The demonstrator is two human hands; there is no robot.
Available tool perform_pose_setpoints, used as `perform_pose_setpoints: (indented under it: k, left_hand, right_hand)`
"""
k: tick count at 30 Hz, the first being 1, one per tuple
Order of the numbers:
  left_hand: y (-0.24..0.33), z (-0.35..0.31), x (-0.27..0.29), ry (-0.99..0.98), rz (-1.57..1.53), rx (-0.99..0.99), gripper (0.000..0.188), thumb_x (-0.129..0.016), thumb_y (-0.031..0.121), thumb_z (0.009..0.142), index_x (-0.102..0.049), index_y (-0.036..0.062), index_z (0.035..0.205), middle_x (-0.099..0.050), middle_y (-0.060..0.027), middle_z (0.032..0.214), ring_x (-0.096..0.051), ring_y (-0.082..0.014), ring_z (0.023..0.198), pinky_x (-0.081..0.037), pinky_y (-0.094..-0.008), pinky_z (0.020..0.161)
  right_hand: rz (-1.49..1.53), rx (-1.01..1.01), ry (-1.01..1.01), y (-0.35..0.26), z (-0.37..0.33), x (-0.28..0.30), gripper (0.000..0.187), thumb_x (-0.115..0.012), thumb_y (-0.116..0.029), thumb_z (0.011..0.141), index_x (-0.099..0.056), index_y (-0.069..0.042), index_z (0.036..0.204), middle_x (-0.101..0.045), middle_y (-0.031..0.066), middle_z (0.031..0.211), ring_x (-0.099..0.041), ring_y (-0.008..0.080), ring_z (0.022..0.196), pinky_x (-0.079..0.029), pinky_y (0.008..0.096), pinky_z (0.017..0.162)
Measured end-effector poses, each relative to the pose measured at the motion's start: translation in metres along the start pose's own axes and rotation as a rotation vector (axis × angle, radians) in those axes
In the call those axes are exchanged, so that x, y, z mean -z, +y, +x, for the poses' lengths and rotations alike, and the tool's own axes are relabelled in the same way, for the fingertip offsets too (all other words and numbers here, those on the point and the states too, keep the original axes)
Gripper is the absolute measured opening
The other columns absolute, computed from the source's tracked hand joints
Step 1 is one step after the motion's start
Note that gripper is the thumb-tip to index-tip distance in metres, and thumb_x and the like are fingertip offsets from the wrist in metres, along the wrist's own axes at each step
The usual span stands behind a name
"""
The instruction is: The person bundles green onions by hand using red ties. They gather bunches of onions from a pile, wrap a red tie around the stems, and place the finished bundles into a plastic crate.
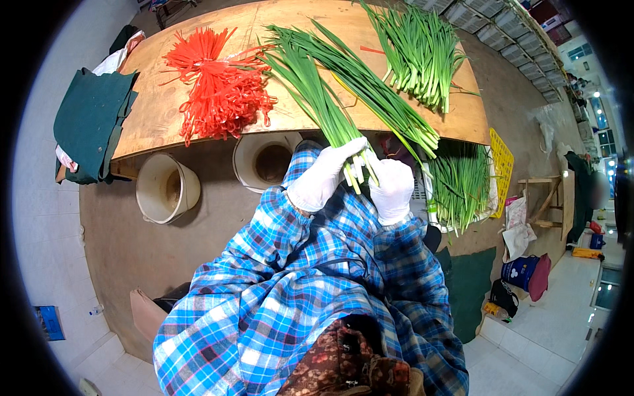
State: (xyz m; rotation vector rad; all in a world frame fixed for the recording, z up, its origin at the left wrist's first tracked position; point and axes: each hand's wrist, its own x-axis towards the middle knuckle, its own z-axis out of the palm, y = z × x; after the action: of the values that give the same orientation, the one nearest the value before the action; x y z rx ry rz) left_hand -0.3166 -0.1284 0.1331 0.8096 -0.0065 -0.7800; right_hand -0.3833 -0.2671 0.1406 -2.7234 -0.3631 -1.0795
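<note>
Both my hands wear white gloves. Near the table's front edge, my left hand (321,176) is wrapped round the lower part of a bunch of long green leafy stalks (315,98). Its pale ends point toward me and its leafy tops rest on the wooden table (145,99). My right hand (392,187) is closed against the pale ends, its fingertips pressed to a stalk there. A second bunch of green stalks (376,86) lies slantwise just right of the held one. The pile of red plastic straps (221,92) lies to the left.
Another green pile (422,56) lies at the table's far right. Below the right edge stands a crate of green stalks (460,185), beside a yellow crate (502,171). A white bucket (168,188) and another bucket (247,162) stand below the front edge. Dark green cloth (96,125) hangs at left.
</note>
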Motion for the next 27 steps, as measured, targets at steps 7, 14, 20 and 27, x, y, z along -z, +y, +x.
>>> perform_pose_setpoints:
  k: [7, 14, 20, 27]
  left_hand:
    - [0.006, -0.015, -0.002, 0.032, -0.147, -0.031, 0.024, -0.054, 0.023, 0.086, -0.059, 0.0031, 0.098, -0.060, -0.0038, 0.080, -0.056, -0.0125, 0.068, -0.048, -0.0263, 0.062]
    - [0.016, -0.011, 0.009, -0.123, -0.164, -0.049, 0.034, -0.050, 0.022, 0.085, -0.055, -0.0021, 0.110, -0.059, -0.0068, 0.083, -0.057, -0.0166, 0.072, -0.049, -0.0307, 0.071]
    - [0.008, -0.007, 0.017, -0.161, -0.258, -0.026, 0.042, -0.049, 0.019, 0.084, -0.044, -0.0033, 0.120, -0.060, -0.0088, 0.090, -0.059, -0.0183, 0.079, -0.049, -0.0360, 0.076]
    - [0.011, -0.007, 0.014, -0.154, -0.184, -0.047, 0.039, -0.050, 0.018, 0.084, -0.045, -0.0016, 0.118, -0.060, -0.0097, 0.091, -0.060, -0.0195, 0.077, -0.049, -0.0360, 0.075]
  right_hand:
    - [-0.021, -0.092, -0.005, 0.002, -0.008, -0.003, 0.029, -0.062, -0.004, 0.064, -0.062, -0.013, 0.091, -0.054, 0.0031, 0.070, -0.053, 0.0231, 0.066, -0.040, 0.0348, 0.060]
    - [-0.081, -0.553, -0.903, 0.055, -0.091, -0.033, 0.010, -0.060, -0.024, 0.078, -0.067, -0.016, 0.078, -0.064, 0.0096, 0.083, -0.061, 0.0297, 0.078, -0.047, 0.0400, 0.069]
    - [0.639, -0.939, -0.575, 0.067, -0.057, -0.011, 0.018, -0.056, -0.019, 0.084, -0.067, -0.005, 0.088, -0.066, 0.0047, 0.077, -0.059, 0.0125, 0.062, -0.046, 0.0247, 0.059]
    - [0.794, -0.565, -0.387, 0.029, 0.054, 0.017, 0.019, -0.063, -0.015, 0.078, -0.066, -0.005, 0.094, -0.065, 0.0086, 0.087, -0.062, 0.0163, 0.077, -0.047, 0.0254, 0.068]
